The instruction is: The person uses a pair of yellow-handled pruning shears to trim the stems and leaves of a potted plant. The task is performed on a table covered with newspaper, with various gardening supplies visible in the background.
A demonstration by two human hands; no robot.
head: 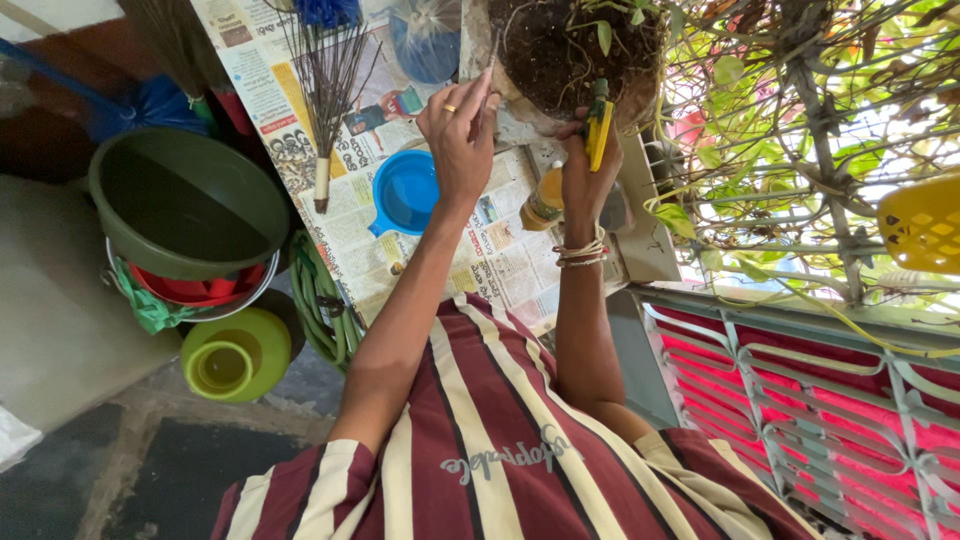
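newspaper [500,260] floor hemmed by basins; left hand [458,135] pinches a stem, right hand [590,170] grips yellow tool [598,125] under root ball [570,55].

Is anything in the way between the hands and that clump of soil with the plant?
Nothing visible. The left hand pinches a thin stick against the soil clump, and the right hand holds a yellow tool at its lower edge.

Maroon/cream striped tee w/ grey script, ring on one finger, thread bangles on other wrist.
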